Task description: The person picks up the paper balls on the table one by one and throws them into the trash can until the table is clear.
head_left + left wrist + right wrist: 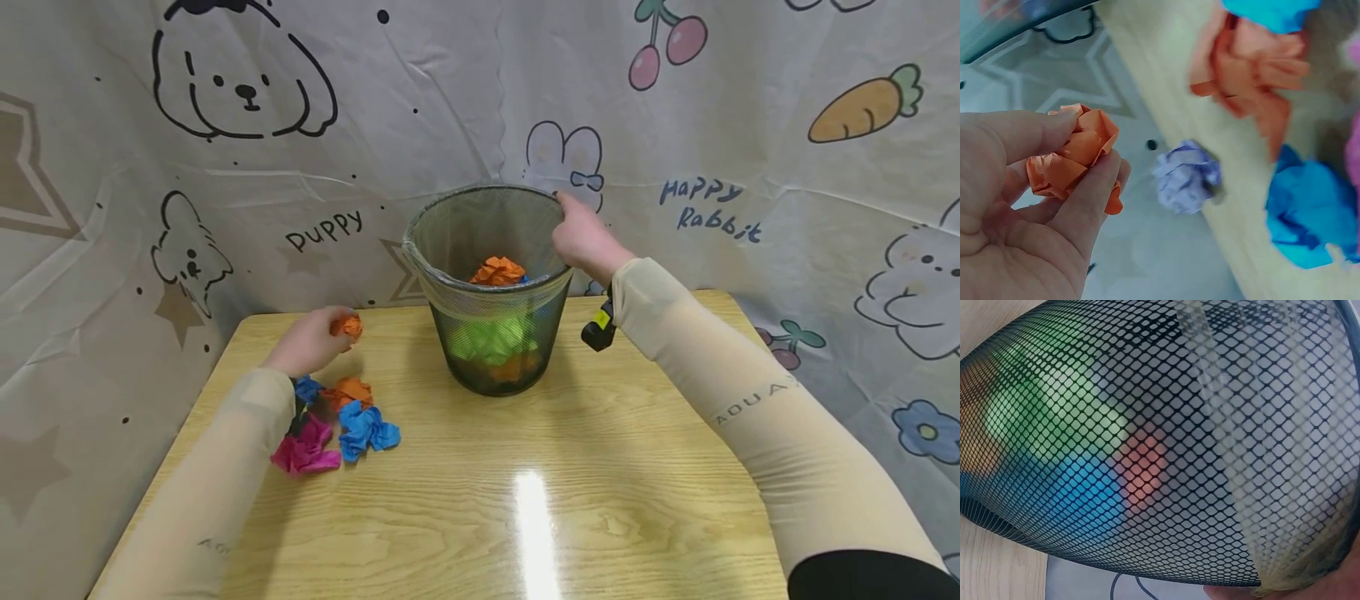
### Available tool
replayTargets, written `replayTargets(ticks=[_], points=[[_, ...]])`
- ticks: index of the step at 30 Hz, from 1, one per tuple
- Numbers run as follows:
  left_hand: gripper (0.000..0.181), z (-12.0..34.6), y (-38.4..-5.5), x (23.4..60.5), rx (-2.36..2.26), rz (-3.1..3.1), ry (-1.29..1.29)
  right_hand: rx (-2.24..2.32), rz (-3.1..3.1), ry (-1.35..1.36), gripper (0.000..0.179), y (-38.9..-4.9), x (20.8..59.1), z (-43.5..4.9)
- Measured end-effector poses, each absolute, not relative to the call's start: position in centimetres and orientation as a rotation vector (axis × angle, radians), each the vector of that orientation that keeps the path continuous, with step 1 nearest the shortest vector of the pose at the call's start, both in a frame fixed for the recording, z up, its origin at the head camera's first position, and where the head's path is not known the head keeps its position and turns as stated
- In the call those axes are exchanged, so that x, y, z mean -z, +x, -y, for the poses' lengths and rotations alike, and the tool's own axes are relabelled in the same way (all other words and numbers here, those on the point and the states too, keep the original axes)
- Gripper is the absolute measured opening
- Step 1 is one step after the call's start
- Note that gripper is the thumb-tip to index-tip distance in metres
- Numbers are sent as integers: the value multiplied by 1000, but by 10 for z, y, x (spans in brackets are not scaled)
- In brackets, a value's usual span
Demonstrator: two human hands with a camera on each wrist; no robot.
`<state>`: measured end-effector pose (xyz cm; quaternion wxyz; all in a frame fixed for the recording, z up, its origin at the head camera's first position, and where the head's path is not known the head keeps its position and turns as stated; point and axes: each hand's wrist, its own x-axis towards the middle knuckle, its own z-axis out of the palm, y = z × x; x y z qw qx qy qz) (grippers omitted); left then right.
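My left hand [311, 340] pinches a crumpled orange paper ball [1075, 153] between thumb and fingers, above the table's far left part. Below and beside that hand lie more crumpled papers: an orange one [350, 393], a bright blue one [366, 430], a darker blue one [307, 388] and a magenta one [307, 448]. The left wrist view also has a purple ball [1186, 177], which the head view hides. With my right hand [588, 237] I grip the right rim of a dark mesh wastebasket [498, 383]. Inside it are orange, green and blue papers, seen through the mesh.
A thin see-through liner [1229, 450] is folded over the basket's rim. The wooden table [637, 500] ends at a printed cloth [450, 92] hanging behind and at the left. A black device with a yellow mark [598, 327] hangs at my right wrist.
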<state>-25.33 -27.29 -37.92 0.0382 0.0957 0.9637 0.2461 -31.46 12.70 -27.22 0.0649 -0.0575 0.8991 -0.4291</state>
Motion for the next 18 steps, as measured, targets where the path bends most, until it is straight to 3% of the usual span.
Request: replayTargets(ticks=[18], points=[[49, 241, -257, 291, -1077, -3092, 321, 1288, -2726, -166, 81, -315, 274, -126]])
